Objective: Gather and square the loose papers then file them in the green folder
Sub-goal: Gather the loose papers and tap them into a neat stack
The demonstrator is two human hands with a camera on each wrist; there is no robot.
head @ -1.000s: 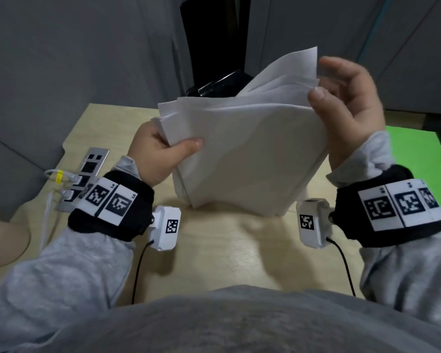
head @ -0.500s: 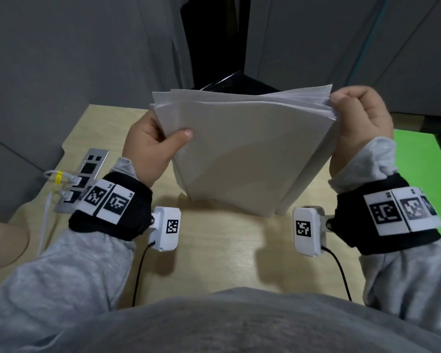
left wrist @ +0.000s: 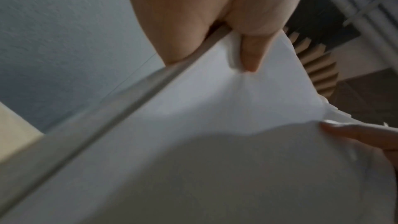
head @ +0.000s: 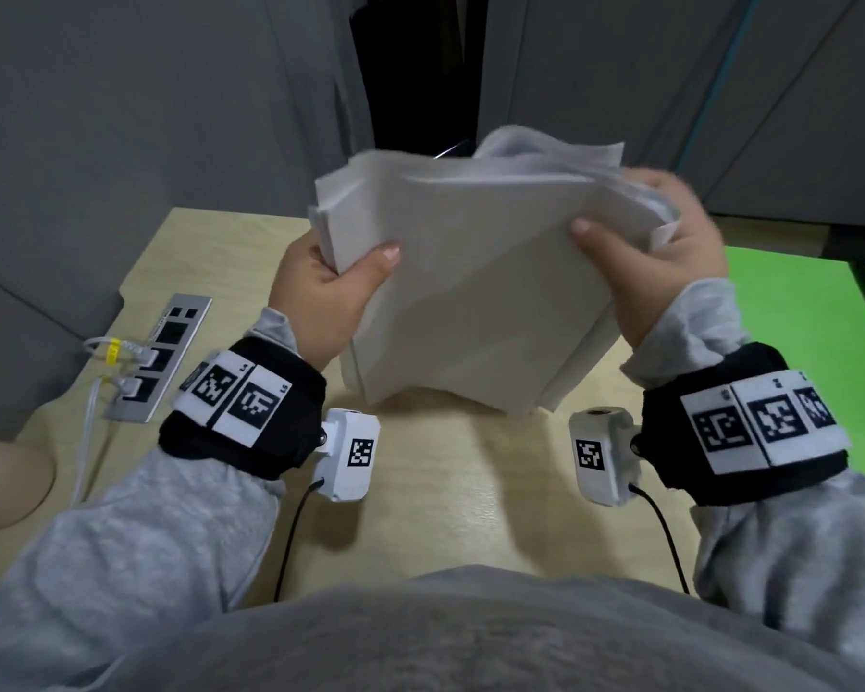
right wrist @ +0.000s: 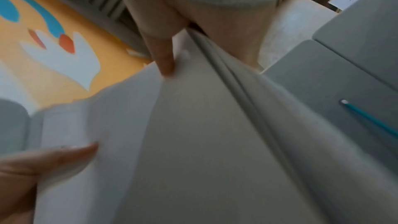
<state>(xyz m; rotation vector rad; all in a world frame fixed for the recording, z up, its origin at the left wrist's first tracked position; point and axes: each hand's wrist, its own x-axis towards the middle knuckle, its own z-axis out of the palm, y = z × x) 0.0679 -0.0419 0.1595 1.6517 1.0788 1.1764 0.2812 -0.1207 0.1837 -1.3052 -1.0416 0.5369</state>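
A stack of white papers [head: 475, 292] stands on its lower edge on the wooden desk [head: 450, 496], held between both hands. My left hand [head: 335, 287] grips the stack's left side, thumb on the front sheet. My right hand [head: 655, 262] grips the upper right corner, thumb on the front, where the sheet tops are fanned and uneven. In the left wrist view the papers [left wrist: 193, 142] fill the frame under my thumb. The right wrist view shows the papers [right wrist: 204, 142] the same way. The green folder [head: 795, 312] lies on the desk at the right, partly hidden by my right arm.
A silver socket strip [head: 163, 357] with white cables plugged in sits at the desk's left edge. Grey partition panels [head: 121, 117] stand behind the desk, with a dark gap between them. A dark object shows just behind the papers.
The stack's top edges, nearly level half a second ago, are fanned and uneven at the right again. My right hand has shifted its grip, thumb now on the front sheet. The stack sits slightly lower.
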